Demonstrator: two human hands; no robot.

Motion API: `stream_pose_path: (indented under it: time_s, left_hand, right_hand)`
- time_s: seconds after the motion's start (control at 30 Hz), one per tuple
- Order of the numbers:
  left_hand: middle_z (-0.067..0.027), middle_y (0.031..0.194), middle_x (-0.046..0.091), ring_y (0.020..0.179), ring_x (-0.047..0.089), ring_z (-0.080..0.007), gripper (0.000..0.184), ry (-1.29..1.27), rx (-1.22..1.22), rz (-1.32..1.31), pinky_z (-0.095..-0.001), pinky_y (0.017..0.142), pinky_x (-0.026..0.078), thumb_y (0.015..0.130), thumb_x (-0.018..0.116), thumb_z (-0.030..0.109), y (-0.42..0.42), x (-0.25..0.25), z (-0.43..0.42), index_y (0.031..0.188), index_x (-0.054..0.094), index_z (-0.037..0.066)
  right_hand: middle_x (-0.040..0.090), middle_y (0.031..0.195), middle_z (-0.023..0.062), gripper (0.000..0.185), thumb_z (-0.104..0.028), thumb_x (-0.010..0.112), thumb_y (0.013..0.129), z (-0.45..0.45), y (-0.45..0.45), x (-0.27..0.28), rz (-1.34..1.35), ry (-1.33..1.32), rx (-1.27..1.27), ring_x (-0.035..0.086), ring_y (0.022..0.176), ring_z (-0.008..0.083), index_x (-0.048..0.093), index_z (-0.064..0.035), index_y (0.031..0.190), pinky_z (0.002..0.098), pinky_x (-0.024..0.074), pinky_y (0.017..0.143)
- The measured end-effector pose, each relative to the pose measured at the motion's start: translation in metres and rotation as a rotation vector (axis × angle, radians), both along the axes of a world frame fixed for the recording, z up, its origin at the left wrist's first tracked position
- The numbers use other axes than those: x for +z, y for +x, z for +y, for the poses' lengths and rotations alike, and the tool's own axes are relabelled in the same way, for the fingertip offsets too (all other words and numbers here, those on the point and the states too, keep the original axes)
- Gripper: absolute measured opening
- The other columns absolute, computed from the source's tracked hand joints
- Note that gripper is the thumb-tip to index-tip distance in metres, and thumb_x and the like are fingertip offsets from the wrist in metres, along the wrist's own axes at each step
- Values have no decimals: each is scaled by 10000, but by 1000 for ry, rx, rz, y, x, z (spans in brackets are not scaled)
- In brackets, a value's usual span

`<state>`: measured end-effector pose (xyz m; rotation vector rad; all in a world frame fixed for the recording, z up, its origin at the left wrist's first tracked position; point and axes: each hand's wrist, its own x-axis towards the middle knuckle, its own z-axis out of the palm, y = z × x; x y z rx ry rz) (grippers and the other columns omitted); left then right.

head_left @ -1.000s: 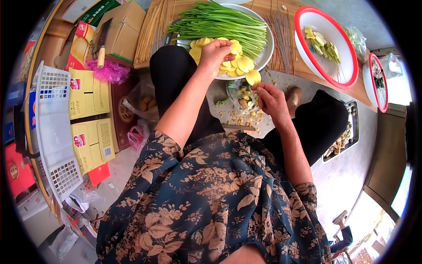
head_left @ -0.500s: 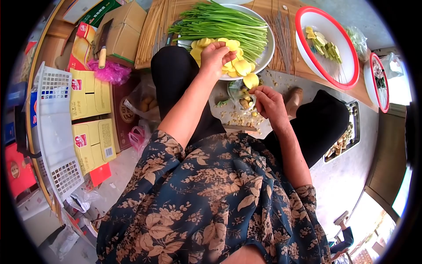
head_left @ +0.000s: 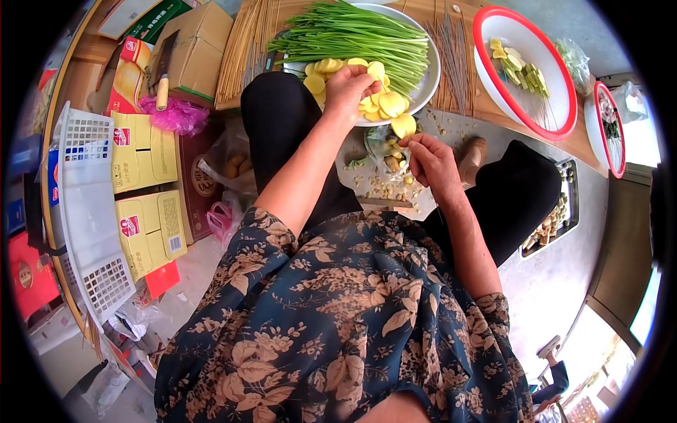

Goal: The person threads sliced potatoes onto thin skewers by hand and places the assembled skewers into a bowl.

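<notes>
My left hand [head_left: 347, 92] is over the pile of yellow potato slices [head_left: 392, 103] on a large white plate [head_left: 431, 79]. Its fingers are bent together, with a slice [head_left: 376, 70] at the fingertips. Green garlic chives [head_left: 352, 44] lie across the same plate. My right hand [head_left: 431, 162] is just off the plate's near edge, thumb and fingers pinched on a thin skewer that is mostly hidden. A round potato slice [head_left: 403, 125] sits at the skewer's far end, close to the plate.
Bamboo skewers [head_left: 247, 53] and metal skewers [head_left: 451, 63] lie on the wooden table either side of the plate. A red-rimmed bowl [head_left: 486, 84] holds skewered slices; a smaller one [head_left: 601, 134] stands beyond. A knife [head_left: 163, 84] rests by a cardboard box [head_left: 201, 53].
Both hands stay almost in place. My left hand has shifted slightly to the right and down over the slices; my right hand still holds the skewer with its slice.
</notes>
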<state>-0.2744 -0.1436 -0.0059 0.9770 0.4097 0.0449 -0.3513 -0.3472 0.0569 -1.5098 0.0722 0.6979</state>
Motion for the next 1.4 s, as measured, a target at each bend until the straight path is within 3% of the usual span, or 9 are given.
stream_pose_path:
  time_s: [0.17,0.6,1.0,1.2,1.33,1.4]
  left_hand:
    - [-100,838,643,700,646,-158,114,216,-60,-163,-257,679,541,813,608,-22,3,6,2,915,559,-15]
    - [-94,826,648,689,651,-155,124,118,-94,-105,-259,653,553,787,632,-2,3,6,6,888,564,-27]
    - [-74,852,638,730,648,-142,95,254,-177,-118,-259,687,546,825,596,-10,1,12,8,917,573,-14]
    - [-68,865,637,738,643,-143,102,272,-232,-105,-261,686,544,826,605,12,-3,13,3,920,579,-16]
    - [-75,889,636,752,639,-152,109,215,-227,-65,-276,699,547,848,606,60,-5,14,-3,926,581,-11]
    - [-89,825,641,699,648,-156,164,70,-201,-72,-262,646,550,828,624,101,-5,13,-3,915,595,-35]
  right_hand:
    - [443,533,-31,197,-165,497,956,0,2,2,4,18,-4,332,425,37,622,-14,975,195,239,399]
    - [434,521,-34,192,-154,503,954,-1,2,-6,-30,37,-33,326,411,39,628,-8,965,197,234,394]
    - [432,521,-35,196,-152,494,956,-7,5,-5,125,264,-16,311,392,36,627,-9,967,195,214,373]
    - [414,514,-46,194,-143,497,955,1,2,-3,-51,45,-67,317,414,29,627,0,941,196,229,403]
    - [419,520,-45,190,-134,498,952,-1,4,-7,-85,53,-53,328,427,27,626,5,933,195,238,410]
    - [444,541,-40,183,-127,510,947,-2,2,-5,-101,7,-66,354,449,30,625,15,948,193,259,423]
